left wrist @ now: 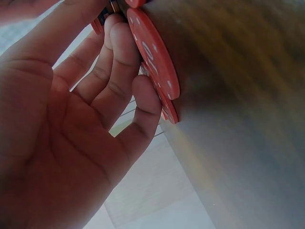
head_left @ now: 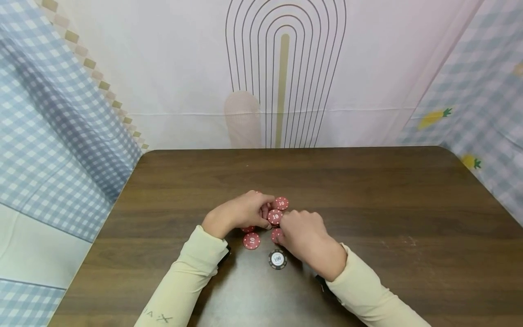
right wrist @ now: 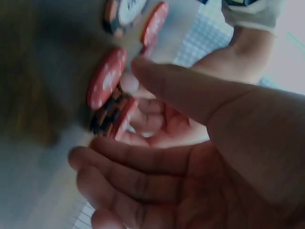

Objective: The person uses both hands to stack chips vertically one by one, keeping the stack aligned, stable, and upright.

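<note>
Between the two hands stands a short stack of poker chips (head_left: 275, 216) with a red "10" chip on top; dark-and-orange chip edges (right wrist: 108, 116) show below it in the right wrist view. My left hand (head_left: 241, 211) pinches this stack from the left, thumb at its near side and fingers behind. On the stack's other side is my right hand (head_left: 308, 234), with thumb and fingers spread apart in the right wrist view, fingertips close beside the chips. The right hand partly covers a red chip (head_left: 276, 235) in front of the stack. Another red "10" chip (head_left: 281, 203) lies just behind.
Nearer the body, a black-and-white "100" chip (head_left: 278, 259) lies flat. A red "10" chip (head_left: 251, 241) sits left of it, with another red chip (head_left: 247, 229) partly hidden under the left hand. The brown wooden table (head_left: 388, 190) ends at a patterned cloth (head_left: 184, 68) behind.
</note>
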Motion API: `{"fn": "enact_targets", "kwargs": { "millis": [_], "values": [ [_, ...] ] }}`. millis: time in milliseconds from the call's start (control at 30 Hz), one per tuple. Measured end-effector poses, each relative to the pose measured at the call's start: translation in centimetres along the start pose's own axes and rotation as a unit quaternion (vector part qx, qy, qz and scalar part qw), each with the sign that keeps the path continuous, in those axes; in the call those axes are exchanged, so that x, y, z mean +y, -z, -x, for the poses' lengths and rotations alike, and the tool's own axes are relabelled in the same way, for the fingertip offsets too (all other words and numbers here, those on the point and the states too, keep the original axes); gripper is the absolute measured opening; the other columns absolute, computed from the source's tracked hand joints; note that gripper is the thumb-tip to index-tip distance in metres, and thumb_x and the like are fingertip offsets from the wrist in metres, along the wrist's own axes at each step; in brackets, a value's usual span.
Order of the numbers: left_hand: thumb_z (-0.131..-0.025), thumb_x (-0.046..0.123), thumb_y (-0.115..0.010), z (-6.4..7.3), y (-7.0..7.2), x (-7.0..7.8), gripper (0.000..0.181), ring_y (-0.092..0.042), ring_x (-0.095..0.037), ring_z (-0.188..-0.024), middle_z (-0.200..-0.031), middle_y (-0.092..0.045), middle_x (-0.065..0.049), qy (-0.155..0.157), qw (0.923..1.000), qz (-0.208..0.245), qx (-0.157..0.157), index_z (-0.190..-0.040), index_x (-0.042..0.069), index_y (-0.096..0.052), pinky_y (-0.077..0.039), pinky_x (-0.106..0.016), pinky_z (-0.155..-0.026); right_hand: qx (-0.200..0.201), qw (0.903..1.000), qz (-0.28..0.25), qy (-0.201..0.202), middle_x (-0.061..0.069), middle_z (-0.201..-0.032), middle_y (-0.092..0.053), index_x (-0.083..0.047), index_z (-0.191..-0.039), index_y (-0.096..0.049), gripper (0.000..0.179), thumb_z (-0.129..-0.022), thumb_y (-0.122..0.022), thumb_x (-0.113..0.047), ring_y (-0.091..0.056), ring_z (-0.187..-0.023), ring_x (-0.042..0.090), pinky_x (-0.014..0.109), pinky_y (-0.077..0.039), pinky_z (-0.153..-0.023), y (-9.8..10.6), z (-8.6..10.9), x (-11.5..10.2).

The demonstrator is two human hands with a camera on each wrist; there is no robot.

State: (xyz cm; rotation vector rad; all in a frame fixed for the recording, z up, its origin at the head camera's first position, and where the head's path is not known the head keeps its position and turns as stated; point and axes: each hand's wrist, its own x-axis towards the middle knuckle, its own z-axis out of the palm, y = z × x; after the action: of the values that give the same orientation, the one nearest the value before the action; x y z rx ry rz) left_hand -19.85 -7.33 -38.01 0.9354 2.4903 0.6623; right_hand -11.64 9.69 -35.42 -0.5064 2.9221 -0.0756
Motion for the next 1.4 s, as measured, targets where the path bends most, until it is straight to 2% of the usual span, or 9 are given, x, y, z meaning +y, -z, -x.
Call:
{"fn": "enact_targets", "kwargs": {
  "millis": [167,433,633,833,967,1100,1233,1400],
  "values": [
    [-0.085,0.003,-0.083,-0.1,0.0,0.0,0.025,-0.058,-0.008,-0.068,-0.075,-0.063,0.004,-0.012,0.9999,-0.006,0.006,-0.103,0.012,-0.067,-0.049,-0.023,-0.066,0.01,0.9994,-0.014,-0.031,0.005,-0.075,-0.068,-0.015,-0.071,-0.061,0.032,-0.091,-0.081,-0.031,-0.066,-0.066,0.026,0.048,-0.056,-0.058,-0.7,-0.2,-0.8],
    [-0.085,0.004,-0.083,0.0,0.0,-0.1,0.027,-0.058,-0.008,-0.067,-0.074,-0.063,0.004,-0.007,0.9999,-0.003,0.007,-0.104,0.012,-0.068,-0.049,-0.023,-0.064,-0.001,0.9988,-0.027,-0.042,0.006,-0.077,-0.068,-0.014,-0.073,-0.062,0.029,-0.089,-0.081,-0.028,-0.068,-0.07,0.029,0.049,-0.056,-0.059,-1.2,-0.7,-0.8],
    [-0.084,0.003,-0.083,-0.2,0.0,-0.1,0.026,-0.058,-0.007,-0.066,-0.074,-0.063,0.004,-0.01,0.9999,-0.001,0.005,-0.102,0.013,-0.067,-0.049,-0.022,-0.064,-0.006,0.9986,-0.043,-0.029,0.003,-0.07,-0.061,-0.015,-0.066,-0.056,0.033,-0.09,-0.078,-0.022,-0.061,-0.063,0.023,0.048,-0.054,-0.058,-1.1,-0.6,-0.4],
    [-0.085,0.003,-0.082,-0.1,0.0,-0.1,0.025,-0.059,-0.007,-0.067,-0.075,-0.064,0.004,-0.006,1.0,0.0,0.004,-0.103,0.013,-0.068,-0.05,-0.023,-0.064,0.004,0.9981,-0.062,0.003,-0.001,-0.062,-0.047,-0.015,-0.061,-0.048,0.038,-0.089,-0.073,-0.013,-0.045,-0.057,0.017,0.04,-0.044,-0.052,-1.3,-0.4,-0.1],
    [-0.085,0.003,-0.082,0.1,-0.1,-0.1,0.026,-0.06,-0.007,-0.067,-0.075,-0.065,0.004,-0.002,0.9999,0.011,0.003,-0.105,0.012,-0.068,-0.05,-0.022,-0.065,0.008,0.9981,-0.06,0.012,-0.001,-0.062,-0.047,-0.015,-0.059,-0.047,0.037,-0.086,-0.072,-0.011,-0.046,-0.058,0.018,0.042,-0.046,-0.052,-1.4,-0.4,0.1],
    [-0.085,0.002,-0.083,0.2,-0.1,-0.1,0.028,-0.06,-0.006,-0.067,-0.075,-0.066,0.005,-0.003,0.9999,0.017,0.004,-0.108,0.011,-0.069,-0.051,-0.022,-0.065,-0.008,0.9982,-0.058,0.009,0.0,-0.065,-0.049,-0.016,-0.059,-0.047,0.037,-0.086,-0.072,-0.013,-0.049,-0.061,0.018,0.045,-0.05,-0.055,-1.2,-0.5,0.2],
    [-0.085,0.003,-0.084,0.1,-0.1,-0.1,0.029,-0.061,-0.005,-0.068,-0.075,-0.066,0.005,-0.005,0.9998,0.017,0.005,-0.109,0.01,-0.069,-0.051,-0.021,-0.066,-0.027,0.9979,-0.058,0.002,0.001,-0.074,-0.052,-0.015,-0.064,-0.052,0.032,-0.086,-0.074,-0.013,-0.053,-0.064,0.02,0.046,-0.053,-0.06,-0.7,-0.5,0.5],
    [-0.084,0.003,-0.084,0.0,-0.1,-0.1,0.03,-0.061,-0.005,-0.069,-0.075,-0.066,0.005,-0.008,0.9997,0.023,0.004,-0.108,0.011,-0.069,-0.051,-0.022,-0.066,-0.044,0.9965,-0.07,-0.011,0.004,-0.079,-0.057,-0.01,-0.081,-0.054,0.024,-0.087,-0.078,-0.013,-0.058,-0.068,0.022,0.045,-0.054,-0.064,-0.2,-0.6,0.8]
  ]
}}
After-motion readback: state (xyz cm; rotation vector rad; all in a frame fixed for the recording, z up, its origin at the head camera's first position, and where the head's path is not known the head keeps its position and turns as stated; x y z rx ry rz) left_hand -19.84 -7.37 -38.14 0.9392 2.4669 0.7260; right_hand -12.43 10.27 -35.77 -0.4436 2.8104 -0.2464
